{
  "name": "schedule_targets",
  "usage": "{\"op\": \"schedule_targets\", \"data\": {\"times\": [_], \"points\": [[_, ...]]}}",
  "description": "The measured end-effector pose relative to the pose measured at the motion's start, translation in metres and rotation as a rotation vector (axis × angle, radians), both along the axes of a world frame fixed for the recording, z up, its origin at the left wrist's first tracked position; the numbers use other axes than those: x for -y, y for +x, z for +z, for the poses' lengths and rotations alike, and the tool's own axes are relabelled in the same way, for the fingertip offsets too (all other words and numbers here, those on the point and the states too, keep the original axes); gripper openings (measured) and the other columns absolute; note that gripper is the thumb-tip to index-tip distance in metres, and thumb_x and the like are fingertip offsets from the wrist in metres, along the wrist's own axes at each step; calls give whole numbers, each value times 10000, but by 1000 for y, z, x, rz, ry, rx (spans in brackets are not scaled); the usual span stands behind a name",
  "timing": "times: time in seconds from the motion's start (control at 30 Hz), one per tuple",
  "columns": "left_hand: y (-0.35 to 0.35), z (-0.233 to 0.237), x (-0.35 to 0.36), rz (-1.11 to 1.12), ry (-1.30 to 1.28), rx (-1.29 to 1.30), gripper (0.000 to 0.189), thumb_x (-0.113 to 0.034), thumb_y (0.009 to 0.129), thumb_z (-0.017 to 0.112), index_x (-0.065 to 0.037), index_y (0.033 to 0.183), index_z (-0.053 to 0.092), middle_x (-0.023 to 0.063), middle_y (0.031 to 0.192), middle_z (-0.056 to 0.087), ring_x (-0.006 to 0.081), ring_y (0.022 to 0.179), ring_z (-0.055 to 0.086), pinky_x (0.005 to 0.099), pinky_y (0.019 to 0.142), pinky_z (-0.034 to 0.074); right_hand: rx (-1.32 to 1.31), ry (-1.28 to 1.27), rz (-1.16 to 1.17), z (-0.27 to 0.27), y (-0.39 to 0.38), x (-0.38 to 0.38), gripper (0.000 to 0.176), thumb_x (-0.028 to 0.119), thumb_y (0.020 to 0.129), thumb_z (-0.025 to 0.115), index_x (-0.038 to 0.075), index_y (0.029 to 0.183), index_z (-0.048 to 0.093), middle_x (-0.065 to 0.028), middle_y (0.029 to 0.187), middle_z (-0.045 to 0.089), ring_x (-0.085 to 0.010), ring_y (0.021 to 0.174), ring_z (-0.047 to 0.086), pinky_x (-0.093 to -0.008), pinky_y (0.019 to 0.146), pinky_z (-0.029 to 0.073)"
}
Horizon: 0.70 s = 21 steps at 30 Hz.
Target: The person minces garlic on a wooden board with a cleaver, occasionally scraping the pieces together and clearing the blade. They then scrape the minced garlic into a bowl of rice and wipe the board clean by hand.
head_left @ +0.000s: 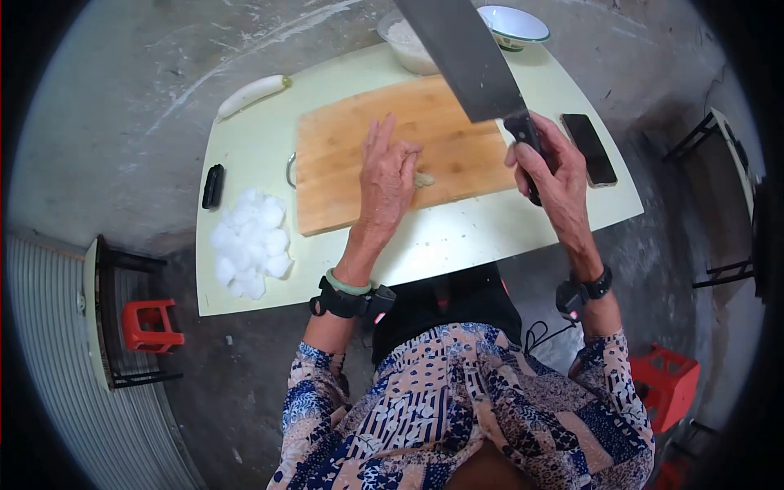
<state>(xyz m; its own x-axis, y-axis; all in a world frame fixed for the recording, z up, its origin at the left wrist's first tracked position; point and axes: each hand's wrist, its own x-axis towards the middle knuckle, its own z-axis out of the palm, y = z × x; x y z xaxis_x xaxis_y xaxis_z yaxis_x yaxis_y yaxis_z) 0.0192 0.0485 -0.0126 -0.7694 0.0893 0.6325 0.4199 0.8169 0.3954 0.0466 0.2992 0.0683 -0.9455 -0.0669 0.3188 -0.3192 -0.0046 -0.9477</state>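
My right hand point(554, 163) grips a cleaver point(472, 61) by its black handle. Its broad grey blade is raised above the cutting board's right side, tilted up and to the left. Over the middle of the wooden cutting board point(335, 147) is my left hand point(387, 180), with several fingers stretched away from me. Its thumb and index finger come close together, and no held thing shows between them. Beside that thumb, a small pale piece point(423, 179) lies on the board near its front edge.
Left of the board lie a pile of white pieces point(251, 245), a black object point(212, 186) and a long white radish point(253, 95). Behind stand a clear bowl point(412, 53) with pale contents and a white enamel bowl point(516, 26). A phone point(590, 149) lies right. Red stools point(153, 326) stand on the floor.
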Motion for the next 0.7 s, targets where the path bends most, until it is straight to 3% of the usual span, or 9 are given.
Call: {"op": "schedule_targets", "data": {"times": [0.1,0.17,0.2,0.33,0.4,0.57,0.7], "points": [[7,-2,5,-24,34,32,300,-43,947,614,-80,1232,697,235,1506,485,403,1367,496,442,1112,413,143,184,22,0,21,-26,414,104,995,606,20,1398,563,-51,837,641,-88,667,554,-250,589,450],[14,2,9,-13,147,115,304,-26,932,625,-81,1223,695,237,1497,487,419,1387,461,464,1128,398,-120,648,-124,-6,31,-38,412,75,981,596,14,1387,561,-128,878,681,-205,711,624,-333,683,509],[18,3,12,3,258,196,310,-9,918,637,-81,1214,693,238,1488,489,434,1407,426,486,1144,383,4,728,-141,4,41,-41,429,29,953,589,20,1381,555,-190,961,693,-330,797,673,-404,780,528],[30,4,24,59,208,155,335,-4,925,626,-83,1246,674,243,1437,518,433,1347,470,482,1120,399,-153,1002,-256,-15,58,-51,483,-11,918,608,44,1394,545,-214,972,683,-381,827,695,-453,748,538],[32,1,28,95,99,87,349,-12,939,615,-78,1280,650,241,1380,544,424,1284,506,482,1088,420,-187,1031,-244,-22,60,-43,488,-10,917,610,44,1397,540,-210,958,678,-376,805,695,-451,726,541],[31,-9,32,90,144,77,368,-9,940,607,-55,1304,622,240,1337,564,431,1252,521,479,1067,438,-227,1071,-100,-30,61,-2,512,-13,911,622,21,1410,513,-207,918,664,-365,716,682,-451,615,536],[31,-9,39,88,134,67,407,40,930,561,-17,1332,586,239,1305,586,434,1225,531,481,1052,443,-257,923,44,-20,52,14,524,-9,903,631,15,1411,505,-192,873,640,-392,686,653,-450,602,527]]}}
